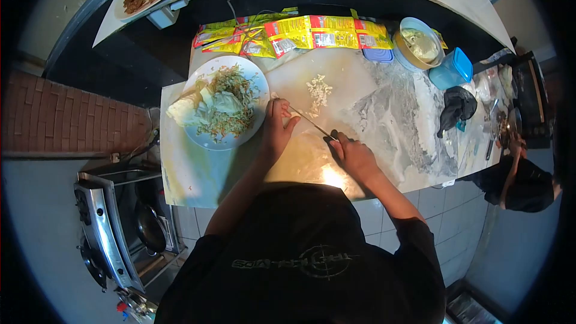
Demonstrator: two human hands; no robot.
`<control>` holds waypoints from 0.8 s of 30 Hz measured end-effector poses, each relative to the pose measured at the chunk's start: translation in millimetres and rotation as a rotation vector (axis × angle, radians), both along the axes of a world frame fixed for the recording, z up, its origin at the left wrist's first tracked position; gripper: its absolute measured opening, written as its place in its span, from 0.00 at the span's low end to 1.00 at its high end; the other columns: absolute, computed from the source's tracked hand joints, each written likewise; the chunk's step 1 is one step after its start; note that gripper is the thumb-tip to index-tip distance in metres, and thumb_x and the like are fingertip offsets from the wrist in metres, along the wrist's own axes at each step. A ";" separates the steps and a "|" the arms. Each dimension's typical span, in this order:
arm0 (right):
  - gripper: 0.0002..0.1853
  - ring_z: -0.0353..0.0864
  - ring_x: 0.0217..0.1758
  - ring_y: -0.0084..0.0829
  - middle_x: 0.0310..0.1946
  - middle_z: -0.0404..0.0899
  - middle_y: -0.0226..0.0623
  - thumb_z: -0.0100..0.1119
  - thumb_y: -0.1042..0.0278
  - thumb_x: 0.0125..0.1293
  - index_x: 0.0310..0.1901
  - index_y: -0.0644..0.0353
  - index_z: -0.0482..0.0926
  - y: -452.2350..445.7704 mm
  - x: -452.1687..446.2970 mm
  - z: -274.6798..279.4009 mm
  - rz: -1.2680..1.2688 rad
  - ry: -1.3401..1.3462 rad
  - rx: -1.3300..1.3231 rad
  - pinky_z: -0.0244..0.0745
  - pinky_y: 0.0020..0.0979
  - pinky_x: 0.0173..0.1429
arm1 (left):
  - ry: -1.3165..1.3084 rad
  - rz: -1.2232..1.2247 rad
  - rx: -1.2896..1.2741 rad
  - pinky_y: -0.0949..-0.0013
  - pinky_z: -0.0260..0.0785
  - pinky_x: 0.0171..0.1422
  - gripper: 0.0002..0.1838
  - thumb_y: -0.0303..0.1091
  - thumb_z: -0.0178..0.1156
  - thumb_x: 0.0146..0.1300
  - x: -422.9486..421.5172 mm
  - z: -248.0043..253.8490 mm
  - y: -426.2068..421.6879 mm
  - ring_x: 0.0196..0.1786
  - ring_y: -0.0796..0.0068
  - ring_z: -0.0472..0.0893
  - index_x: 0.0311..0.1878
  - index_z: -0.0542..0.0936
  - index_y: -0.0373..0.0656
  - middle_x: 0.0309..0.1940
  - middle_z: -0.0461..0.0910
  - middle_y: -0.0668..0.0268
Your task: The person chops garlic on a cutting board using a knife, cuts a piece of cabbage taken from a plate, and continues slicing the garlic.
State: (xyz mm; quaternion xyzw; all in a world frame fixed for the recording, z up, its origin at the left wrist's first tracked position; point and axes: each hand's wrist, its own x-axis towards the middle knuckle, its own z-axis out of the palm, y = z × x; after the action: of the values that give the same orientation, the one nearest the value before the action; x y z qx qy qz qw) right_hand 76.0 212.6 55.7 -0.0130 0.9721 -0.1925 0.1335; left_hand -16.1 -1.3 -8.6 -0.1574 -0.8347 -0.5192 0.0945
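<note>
My right hand (355, 157) is wrapped round the black handle of a knife (307, 120). Its blade slants up and left over the countertop toward my left hand (279, 129). The left fingers are drawn together beside the blade's tip; a small pale bit shows by the fingertips, too small to name. Just beyond the blade lies a scatter of finely chopped white pieces (319, 90), perhaps garlic. Left of my left hand stands a white plate (259, 84) heaped with shredded vegetables (225, 121) and pale cabbage leaves (219, 102).
Yellow and red packets (324, 33) line the back of the countertop (384, 138). At the right are a round tub (420, 45), a blue container (451, 69) and a black plastic bag (459, 108). Another person (525, 180) works far right. A stove (102, 228) stands lower left.
</note>
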 end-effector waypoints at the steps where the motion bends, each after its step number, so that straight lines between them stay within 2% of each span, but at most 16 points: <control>1: 0.22 0.83 0.31 0.58 0.25 0.81 0.57 0.43 0.46 0.76 0.56 0.56 0.74 -3.0 0.6 -1.6 -0.004 0.017 0.049 0.79 0.52 0.34 | 0.004 -0.013 0.000 0.67 0.72 0.47 0.24 0.20 0.71 0.53 0.5 0.2 0.4 0.38 0.69 0.76 0.50 0.70 0.37 0.41 0.71 0.60; 5: 0.21 0.83 0.31 0.58 0.25 0.81 0.57 0.43 0.46 0.76 0.54 0.55 0.74 -5.2 14.1 0.4 -0.055 0.027 0.072 0.79 0.52 0.34 | -0.037 -0.001 0.059 0.67 0.72 0.47 0.23 0.21 0.71 0.54 -0.4 5.8 2.2 0.38 0.68 0.75 0.50 0.70 0.37 0.40 0.71 0.59; 7: 0.21 0.83 0.31 0.58 0.25 0.81 0.57 0.42 0.46 0.76 0.51 0.56 0.74 3.2 25.1 2.7 -0.084 0.041 -0.002 0.78 0.52 0.34 | -0.045 -0.007 0.071 0.66 0.72 0.46 0.23 0.22 0.70 0.55 1.3 6.9 1.8 0.38 0.68 0.76 0.50 0.70 0.37 0.40 0.71 0.59; 9: 0.21 0.83 0.31 0.58 0.26 0.81 0.57 0.42 0.46 0.76 0.50 0.56 0.74 8.5 30.8 7.5 -0.087 0.015 0.017 0.78 0.52 0.35 | -0.024 0.013 -0.028 0.66 0.72 0.46 0.21 0.23 0.69 0.56 3.2 11.1 2.0 0.38 0.66 0.76 0.50 0.70 0.37 0.40 0.71 0.57; 14: 0.22 0.82 0.31 0.59 0.26 0.82 0.57 0.41 0.46 0.77 0.50 0.57 0.74 10.1 25.5 12.9 -0.096 -0.010 0.065 0.77 0.54 0.36 | 0.065 0.015 -0.076 0.64 0.72 0.45 0.18 0.22 0.67 0.56 4.8 5.5 3.2 0.37 0.65 0.76 0.48 0.72 0.37 0.40 0.72 0.58; 17: 0.22 0.82 0.32 0.61 0.26 0.81 0.59 0.41 0.45 0.77 0.50 0.58 0.74 8.2 16.0 15.0 -0.118 -0.012 0.006 0.77 0.55 0.37 | 0.075 0.003 -0.093 0.64 0.71 0.45 0.17 0.22 0.66 0.57 3.9 8.6 4.6 0.37 0.64 0.76 0.49 0.74 0.38 0.41 0.72 0.59; 19: 0.23 0.80 0.35 0.64 0.27 0.80 0.61 0.41 0.46 0.77 0.49 0.60 0.74 8.7 13.7 13.3 -0.161 0.023 -0.142 0.76 0.56 0.40 | 0.059 -0.007 -0.070 0.63 0.71 0.46 0.17 0.23 0.65 0.57 1.2 9.3 6.0 0.38 0.64 0.76 0.50 0.75 0.39 0.42 0.72 0.59; 22: 0.24 0.79 0.38 0.66 0.28 0.80 0.63 0.42 0.47 0.77 0.48 0.63 0.75 7.2 9.8 15.0 -0.243 0.017 -0.271 0.73 0.57 0.43 | 0.077 -0.025 -0.167 0.61 0.71 0.47 0.16 0.25 0.65 0.58 -12.9 12.2 8.9 0.39 0.61 0.77 0.50 0.78 0.42 0.44 0.73 0.59; 24: 0.24 0.78 0.39 0.66 0.29 0.79 0.64 0.42 0.47 0.77 0.48 0.64 0.75 5.6 9.2 10.3 -0.284 0.002 -0.335 0.72 0.57 0.44 | 0.294 -0.039 -0.232 0.60 0.71 0.48 0.11 0.27 0.65 0.59 -22.6 13.6 10.9 0.41 0.57 0.78 0.46 0.80 0.41 0.42 0.74 0.58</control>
State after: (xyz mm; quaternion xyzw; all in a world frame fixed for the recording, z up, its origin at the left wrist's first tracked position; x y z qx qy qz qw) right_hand 85.1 218.1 66.0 0.1018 0.9187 -0.3682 0.1001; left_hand -38.6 9.6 5.0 -0.2575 -0.8629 -0.3927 0.1866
